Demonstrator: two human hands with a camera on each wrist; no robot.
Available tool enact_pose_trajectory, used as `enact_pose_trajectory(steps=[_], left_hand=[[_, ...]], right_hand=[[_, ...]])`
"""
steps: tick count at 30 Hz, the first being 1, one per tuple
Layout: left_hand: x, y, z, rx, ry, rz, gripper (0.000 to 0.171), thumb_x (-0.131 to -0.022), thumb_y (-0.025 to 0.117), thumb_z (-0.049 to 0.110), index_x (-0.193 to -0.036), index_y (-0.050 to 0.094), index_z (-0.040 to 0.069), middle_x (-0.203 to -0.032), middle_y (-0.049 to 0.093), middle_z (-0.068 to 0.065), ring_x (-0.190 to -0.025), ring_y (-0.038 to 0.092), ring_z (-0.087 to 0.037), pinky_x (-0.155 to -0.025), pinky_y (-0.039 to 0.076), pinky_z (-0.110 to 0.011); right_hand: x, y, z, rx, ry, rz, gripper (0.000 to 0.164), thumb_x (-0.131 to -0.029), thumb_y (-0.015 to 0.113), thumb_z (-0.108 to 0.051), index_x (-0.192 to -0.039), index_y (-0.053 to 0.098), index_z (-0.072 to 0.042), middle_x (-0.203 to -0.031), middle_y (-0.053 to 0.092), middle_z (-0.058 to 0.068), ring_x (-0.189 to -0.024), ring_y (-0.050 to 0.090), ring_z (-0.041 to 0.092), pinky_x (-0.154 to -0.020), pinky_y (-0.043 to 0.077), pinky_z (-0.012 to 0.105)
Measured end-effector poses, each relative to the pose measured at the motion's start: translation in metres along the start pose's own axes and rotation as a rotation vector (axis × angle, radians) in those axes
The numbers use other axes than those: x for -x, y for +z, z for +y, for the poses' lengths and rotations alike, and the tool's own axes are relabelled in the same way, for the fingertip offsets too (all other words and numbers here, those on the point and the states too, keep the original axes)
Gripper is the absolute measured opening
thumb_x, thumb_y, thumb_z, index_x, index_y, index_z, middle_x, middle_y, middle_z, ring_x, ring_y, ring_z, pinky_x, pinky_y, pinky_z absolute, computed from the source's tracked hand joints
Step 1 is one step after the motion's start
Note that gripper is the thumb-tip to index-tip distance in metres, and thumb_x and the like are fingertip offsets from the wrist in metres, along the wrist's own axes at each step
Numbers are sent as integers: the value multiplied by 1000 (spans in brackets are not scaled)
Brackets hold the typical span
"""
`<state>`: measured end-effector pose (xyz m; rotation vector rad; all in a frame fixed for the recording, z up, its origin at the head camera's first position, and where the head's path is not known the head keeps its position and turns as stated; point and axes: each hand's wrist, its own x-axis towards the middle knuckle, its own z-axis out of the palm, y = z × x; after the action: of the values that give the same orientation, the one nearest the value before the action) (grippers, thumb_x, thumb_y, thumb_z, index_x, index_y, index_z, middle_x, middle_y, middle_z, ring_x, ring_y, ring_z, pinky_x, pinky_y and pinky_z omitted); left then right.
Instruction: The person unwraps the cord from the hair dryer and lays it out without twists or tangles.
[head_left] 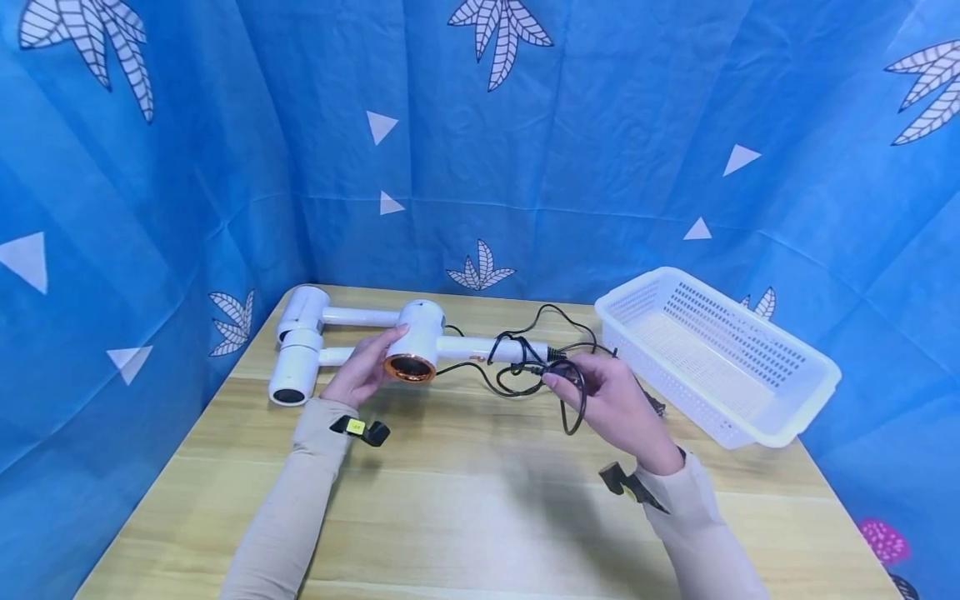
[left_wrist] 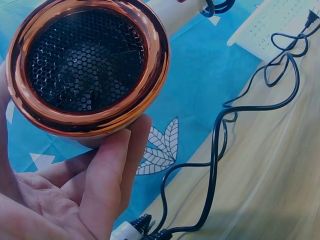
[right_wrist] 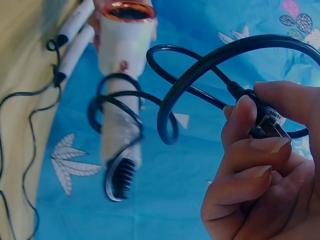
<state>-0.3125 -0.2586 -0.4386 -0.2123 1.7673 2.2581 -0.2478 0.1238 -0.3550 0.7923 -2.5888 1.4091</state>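
My left hand point(head_left: 362, 372) grips a white hair dryer point(head_left: 422, 329) by its barrel, above the table. In the left wrist view its copper-coloured ring point(left_wrist: 161, 65) and dark mesh face the camera. Black cord point(right_wrist: 116, 95) loops round the handle, which points right in the head view. Beyond the handle's end, my right hand point(head_left: 618, 408) pinches the cord's black plug point(right_wrist: 262, 110) between thumb and fingers, with a loop of cord arching beside it. Two more white hair dryers point(head_left: 294, 375) point(head_left: 303, 307) lie to the left, close to my left hand.
A white perforated basket point(head_left: 806, 398) stands at the right of the wooden table point(head_left: 450, 517). Black cords point(left_wrist: 215, 150) trail over the table toward it, ending in a plug point(left_wrist: 312, 18) at the basket. Blue patterned cloth point(head_left: 600, 125) hangs behind and at the sides.
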Motion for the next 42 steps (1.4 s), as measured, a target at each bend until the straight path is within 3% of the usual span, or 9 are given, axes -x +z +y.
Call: enact_pose_trajectory(steps=[5, 16, 26, 42], left_hand=[[0, -2, -1, 10, -3, 16, 52, -103, 60, 43, -138, 48, 6, -107, 69, 5, -95, 69, -8, -84, 58, -24], [-1, 1, -1, 29, 10, -2, 51, -102, 60, 42, -136, 48, 6, -102, 71, 7, -91, 71, -6, -80, 59, -22], [0, 0, 1, 50, 6, 11, 47, -103, 60, 42, -133, 49, 8, -102, 71, 6, -90, 71, -7, -79, 59, -22], [2, 3, 4, 41, 5, -9, 47, -103, 60, 42, -132, 50, 8, -101, 72, 6, -90, 73, -7, -81, 59, -23]], right_hand=[[7, 7, 8, 21, 5, -48, 23, -96, 75, -32, -79, 66, -20, -64, 46, -6, -55, 40, 7, -51, 37, 26], [14, 29, 39, -47, 77, -189, 32, -97, 73, -39, -76, 66, -16, -65, 51, -6, -58, 45, 7, -54, 42, 25], [13, 36, 65, -16, 116, -215, 37, -96, 72, -44, -72, 61, -19, -62, 48, -7, -56, 43, 6, -53, 42, 24], [2, 33, 107, -36, 175, -213, 36, -98, 71, -30, -70, 60, -12, -58, 45, -8, -53, 38, 5, -52, 38, 23]])
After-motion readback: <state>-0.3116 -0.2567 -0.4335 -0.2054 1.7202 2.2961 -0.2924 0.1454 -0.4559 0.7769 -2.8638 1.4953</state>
